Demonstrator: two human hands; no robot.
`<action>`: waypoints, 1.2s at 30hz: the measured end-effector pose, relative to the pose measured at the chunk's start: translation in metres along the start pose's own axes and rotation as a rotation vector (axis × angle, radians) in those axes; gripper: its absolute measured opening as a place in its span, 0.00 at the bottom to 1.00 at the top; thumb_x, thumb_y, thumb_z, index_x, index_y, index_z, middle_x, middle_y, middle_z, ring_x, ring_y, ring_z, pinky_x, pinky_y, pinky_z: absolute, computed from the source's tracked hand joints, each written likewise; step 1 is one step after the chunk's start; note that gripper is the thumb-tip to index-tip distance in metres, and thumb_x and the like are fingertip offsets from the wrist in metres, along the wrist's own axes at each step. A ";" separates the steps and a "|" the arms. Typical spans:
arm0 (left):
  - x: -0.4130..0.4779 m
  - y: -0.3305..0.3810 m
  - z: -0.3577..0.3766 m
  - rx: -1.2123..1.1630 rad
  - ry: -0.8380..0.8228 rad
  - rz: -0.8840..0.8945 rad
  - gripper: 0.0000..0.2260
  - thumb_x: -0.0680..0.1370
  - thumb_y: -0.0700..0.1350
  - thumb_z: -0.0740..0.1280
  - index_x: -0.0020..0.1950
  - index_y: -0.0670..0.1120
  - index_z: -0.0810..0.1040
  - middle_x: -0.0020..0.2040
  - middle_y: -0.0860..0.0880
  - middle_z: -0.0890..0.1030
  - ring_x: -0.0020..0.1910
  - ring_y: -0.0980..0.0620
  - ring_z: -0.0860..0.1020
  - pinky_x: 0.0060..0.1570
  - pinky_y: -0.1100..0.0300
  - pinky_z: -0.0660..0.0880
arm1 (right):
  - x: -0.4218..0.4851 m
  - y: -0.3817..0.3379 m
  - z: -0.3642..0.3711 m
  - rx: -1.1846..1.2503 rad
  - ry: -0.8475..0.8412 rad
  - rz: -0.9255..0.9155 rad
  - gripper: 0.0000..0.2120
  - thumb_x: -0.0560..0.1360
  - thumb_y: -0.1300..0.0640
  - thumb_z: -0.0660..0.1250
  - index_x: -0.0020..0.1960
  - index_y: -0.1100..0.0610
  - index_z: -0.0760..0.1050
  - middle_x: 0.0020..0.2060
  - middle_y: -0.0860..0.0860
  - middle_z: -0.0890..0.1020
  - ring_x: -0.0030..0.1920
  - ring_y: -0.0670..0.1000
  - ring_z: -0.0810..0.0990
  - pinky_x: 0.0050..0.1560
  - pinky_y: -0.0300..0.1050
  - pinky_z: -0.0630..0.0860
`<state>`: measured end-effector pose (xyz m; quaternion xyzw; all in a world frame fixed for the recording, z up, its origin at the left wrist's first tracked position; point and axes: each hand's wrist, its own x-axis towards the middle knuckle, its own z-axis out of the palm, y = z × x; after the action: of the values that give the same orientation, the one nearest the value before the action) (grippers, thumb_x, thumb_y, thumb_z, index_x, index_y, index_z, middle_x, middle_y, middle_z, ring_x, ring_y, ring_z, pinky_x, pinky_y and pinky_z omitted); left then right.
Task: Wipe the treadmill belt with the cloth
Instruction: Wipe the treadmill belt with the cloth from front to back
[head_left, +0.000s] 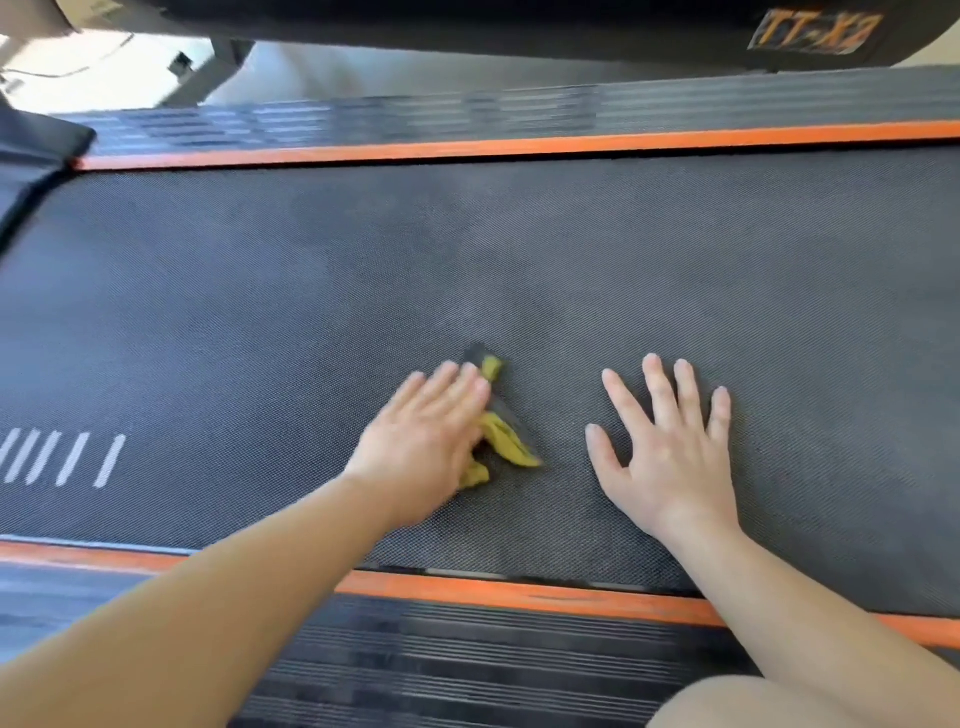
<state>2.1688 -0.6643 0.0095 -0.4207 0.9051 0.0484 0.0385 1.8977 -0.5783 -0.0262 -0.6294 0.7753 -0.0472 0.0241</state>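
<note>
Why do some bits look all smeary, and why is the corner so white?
In the head view, the left hand on the yellow crumpled cloth is slightly smeared, and the far grey ribbed side rail is streaky; the right hand on the dark textured treadmill belt looks sharper; the pale top-left background is washed out white.

Orange lettering (815, 31) on the black treadmill cover (571, 21) reads roughly "TT-X" (the last character is too blurred to read). White slanted bars (62, 460) mark the belt (467, 249).
</note>
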 end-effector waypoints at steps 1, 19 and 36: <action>0.003 -0.007 0.000 -0.058 -0.017 -0.171 0.26 0.85 0.53 0.45 0.79 0.45 0.64 0.80 0.49 0.65 0.81 0.46 0.57 0.79 0.49 0.53 | 0.000 0.000 0.000 -0.001 -0.003 0.001 0.32 0.81 0.32 0.48 0.83 0.41 0.56 0.83 0.55 0.56 0.83 0.61 0.48 0.79 0.71 0.45; 0.006 0.056 -0.018 -0.433 -0.059 -0.362 0.10 0.77 0.57 0.71 0.54 0.53 0.79 0.55 0.54 0.73 0.58 0.50 0.72 0.58 0.56 0.69 | -0.001 -0.001 -0.003 -0.020 0.015 -0.001 0.33 0.79 0.35 0.50 0.82 0.43 0.60 0.82 0.56 0.58 0.82 0.63 0.51 0.78 0.72 0.48; -0.023 0.025 -0.021 -0.436 -0.006 -0.220 0.23 0.81 0.54 0.69 0.75 0.53 0.74 0.79 0.54 0.68 0.79 0.49 0.63 0.78 0.49 0.60 | -0.001 -0.002 -0.001 -0.015 0.004 0.017 0.33 0.79 0.32 0.49 0.82 0.42 0.60 0.83 0.55 0.58 0.82 0.62 0.50 0.78 0.71 0.47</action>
<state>2.1638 -0.6340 0.0346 -0.5149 0.8219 0.2393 -0.0456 1.8995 -0.5780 -0.0248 -0.6226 0.7811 -0.0427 0.0184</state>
